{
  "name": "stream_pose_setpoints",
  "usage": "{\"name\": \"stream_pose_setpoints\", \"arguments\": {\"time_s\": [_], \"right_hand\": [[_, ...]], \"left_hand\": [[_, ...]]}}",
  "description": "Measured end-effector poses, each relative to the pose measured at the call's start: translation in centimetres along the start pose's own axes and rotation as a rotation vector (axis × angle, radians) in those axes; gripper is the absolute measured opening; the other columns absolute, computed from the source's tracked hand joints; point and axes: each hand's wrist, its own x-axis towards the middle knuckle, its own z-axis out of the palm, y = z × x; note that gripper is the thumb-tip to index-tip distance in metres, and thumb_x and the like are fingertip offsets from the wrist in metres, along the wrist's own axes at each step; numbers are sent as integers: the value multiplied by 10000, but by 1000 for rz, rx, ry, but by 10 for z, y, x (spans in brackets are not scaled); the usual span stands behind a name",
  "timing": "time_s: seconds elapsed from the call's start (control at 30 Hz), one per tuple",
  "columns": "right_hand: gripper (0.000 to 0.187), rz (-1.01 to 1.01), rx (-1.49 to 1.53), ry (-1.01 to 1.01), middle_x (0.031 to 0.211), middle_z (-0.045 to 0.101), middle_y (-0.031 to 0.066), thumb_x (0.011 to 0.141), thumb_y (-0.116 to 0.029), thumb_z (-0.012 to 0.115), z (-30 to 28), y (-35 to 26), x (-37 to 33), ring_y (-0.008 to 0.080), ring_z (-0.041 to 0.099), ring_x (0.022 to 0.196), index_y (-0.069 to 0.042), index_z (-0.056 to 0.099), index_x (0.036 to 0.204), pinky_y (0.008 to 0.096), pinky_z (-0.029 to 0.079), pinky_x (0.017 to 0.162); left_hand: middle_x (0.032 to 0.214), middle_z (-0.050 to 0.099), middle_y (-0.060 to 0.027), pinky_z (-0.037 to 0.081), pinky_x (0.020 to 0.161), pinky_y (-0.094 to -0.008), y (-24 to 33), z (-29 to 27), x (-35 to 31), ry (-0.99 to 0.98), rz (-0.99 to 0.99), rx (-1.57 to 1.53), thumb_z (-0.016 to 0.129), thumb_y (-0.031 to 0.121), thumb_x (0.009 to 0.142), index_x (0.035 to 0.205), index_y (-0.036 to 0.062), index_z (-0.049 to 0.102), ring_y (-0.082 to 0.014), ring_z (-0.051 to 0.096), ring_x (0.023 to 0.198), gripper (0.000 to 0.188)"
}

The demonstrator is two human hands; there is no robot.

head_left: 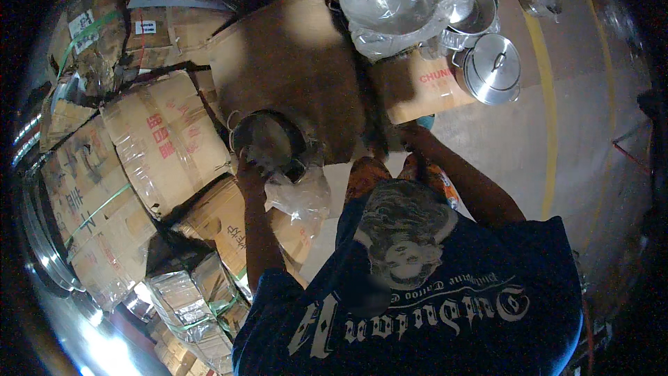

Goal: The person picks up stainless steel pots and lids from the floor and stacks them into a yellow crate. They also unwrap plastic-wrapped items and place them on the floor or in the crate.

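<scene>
My left hand point(252, 164) is closed at the near rim of a round metal pot point(298, 136) with a loop handle on its left side. The pot's inside lies in shadow. A crumpled clear plastic bag point(306, 193) hangs just below it. My right hand point(416, 136) is low beside the near edge of a carton point(421, 87), close to a small teal thing point(426, 122). Its fingers are too dark to make out. On that carton's right edge stands a shiny lidded pot point(492, 69) with side handles.
A large brown carton point(285, 49) stands ahead of me. Behind the right-hand carton are a plastic-wrapped metal basin point(386, 0) and an open steel pot point(480, 7). Stacked cartons point(167, 139) crowd the left. Yellow lines point(548, 118) run along the floor at right.
</scene>
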Motion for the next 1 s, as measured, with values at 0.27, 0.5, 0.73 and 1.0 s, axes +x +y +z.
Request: {"name": "stream_pose_setpoints", "arguments": {"time_s": [0.27,0.5,0.73,1.0], "right_hand": [[434,-365,-442,-57,1147,602,137,876,-280,618,138,-86,20,213,586,992,-49,525,1231,326,476,818],[467,106,-64,-48,1029,610,102,856,-325,646,211,-118,32,155,576,836,-33,532,1202,308,474,694],[426,-18,18,139,984,620,73,861,-348,630,254,-118,34,159,581,835,-48,555,1155,316,481,707],[369,-29,464,261,945,634,77,906,-320,590,238,-99,-39,181,612,799,-23,557,1121,355,527,693]], "left_hand": [[1245,492,-261,459,891,-465,-65,-75,100,380,586,953,731,336,720,1360,25,353,-377,561,1037,806],[1237,502,-232,433,943,-445,-40,-84,144,105,151,801,802,289,660,1303,-4,382,-305,539,1098,822],[1186,546,-197,463,900,-404,-39,-83,154,-119,450,437,799,233,684,1272,0,421,-281,578,1027,737],[1103,608,-160,476,875,-365,-30,-55,104,-371,499,285,775,213,745,1253,-18,441,-259,602,982,650]]}}
